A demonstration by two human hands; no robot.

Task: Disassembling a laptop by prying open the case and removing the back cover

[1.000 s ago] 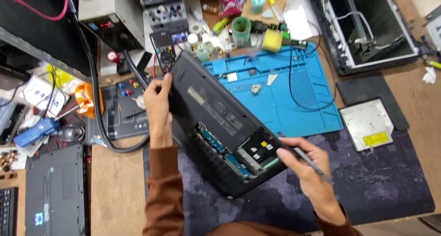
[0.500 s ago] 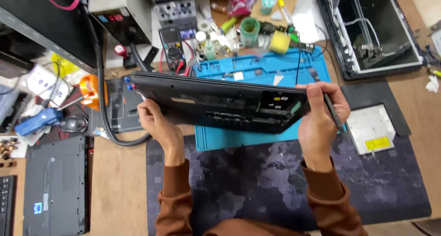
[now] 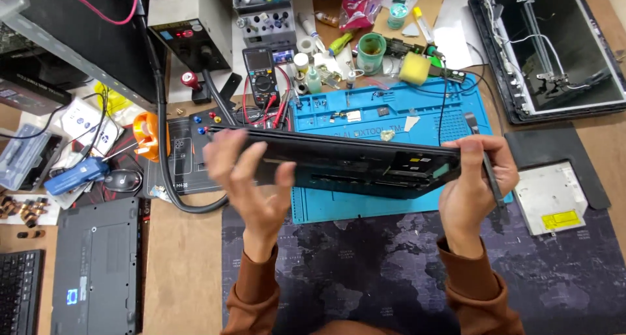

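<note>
A black laptop base is held edge-on above the blue mat, gripped at its ends. The left hand is closed around the left end; the right hand clasps the right end together with a thin tool. The base is judged rigid, moderately heavy, with exposed fragile internals; the outer edges are best held.

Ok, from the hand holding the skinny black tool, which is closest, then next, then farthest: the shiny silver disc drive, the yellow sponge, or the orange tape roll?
From the right hand, in the head view:
1. Silver disc drive, just to its right on the dark mat.
2. Yellow sponge, up behind the blue mat.
3. Orange tape roll, far across on the left, beyond the laptop base.
</note>
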